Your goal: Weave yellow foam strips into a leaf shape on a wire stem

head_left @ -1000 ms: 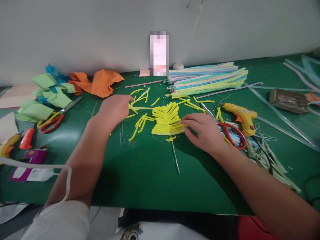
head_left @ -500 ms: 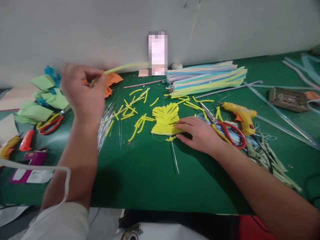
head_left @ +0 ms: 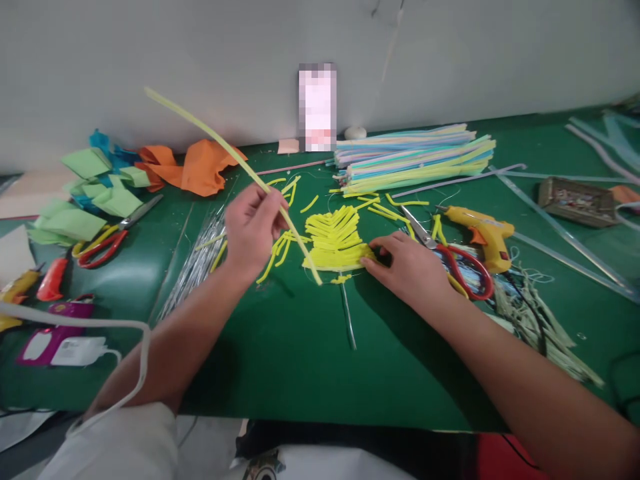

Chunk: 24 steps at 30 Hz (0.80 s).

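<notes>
At green table (head_left: 300,373), held yellow stem (head_left: 225,144), label (head_left: 75,351) (illegible)

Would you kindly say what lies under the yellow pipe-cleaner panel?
A thin wire shows beyond the near edge of the yellow pipe-cleaner panel, on the green tabletop; anything directly beneath is covered.

My left hand (head_left: 254,228) is raised, thumb and fingertips pinched together, with my bare left forearm (head_left: 187,340) slanting up behind it. My right hand (head_left: 407,267) sits low, fingers bent inward, my right forearm (head_left: 515,363) stretching in from the lower right.
</notes>
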Motion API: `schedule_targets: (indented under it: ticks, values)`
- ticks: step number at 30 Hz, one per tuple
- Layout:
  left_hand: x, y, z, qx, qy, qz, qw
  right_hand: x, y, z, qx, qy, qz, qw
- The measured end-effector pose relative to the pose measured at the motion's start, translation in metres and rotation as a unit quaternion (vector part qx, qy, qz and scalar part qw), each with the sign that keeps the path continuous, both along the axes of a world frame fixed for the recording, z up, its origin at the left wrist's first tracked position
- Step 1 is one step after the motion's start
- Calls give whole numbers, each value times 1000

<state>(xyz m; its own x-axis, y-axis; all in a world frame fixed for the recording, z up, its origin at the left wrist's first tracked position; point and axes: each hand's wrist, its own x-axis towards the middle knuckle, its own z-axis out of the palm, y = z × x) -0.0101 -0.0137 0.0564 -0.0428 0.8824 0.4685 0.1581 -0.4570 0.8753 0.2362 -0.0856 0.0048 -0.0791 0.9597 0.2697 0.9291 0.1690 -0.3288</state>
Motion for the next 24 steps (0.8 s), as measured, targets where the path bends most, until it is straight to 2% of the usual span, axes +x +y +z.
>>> schedule_targets:
  ticks: [5, 9, 11, 13, 16, 18, 21, 24]
  values:
    - [8, -9, -26, -61, 32, -32, 997, 0, 6, 0, -21, 61, -4, 998]
    - [8, -7, -32, -50, 1, -7, 999, 2, 12, 2, -117, 193, -55, 973]
    - [8, -6, -34, -39, -24, 3, 999, 3, 14, 4, -153, 294, -77, 940]
    - [8, -6, -36, -33, -42, 9, 999, 5, 14, 5, -167, 407, -89, 894]
    - [8, -7, -40, -36, -58, 14, 998, 6, 15, 8, -158, 538, -103, 821]
    - [9, -7, -43, -36, -71, 14, 997, 7, 16, 8, -143, 592, -112, 785]
    - [10, -8, -45, -28, -98, 15, 995, 8, 17, 7, -120, 646, -122, 744]
    - [12, -7, -45, -34, -129, 17, 991, 8, 17, 6, -90, 673, -125, 723]
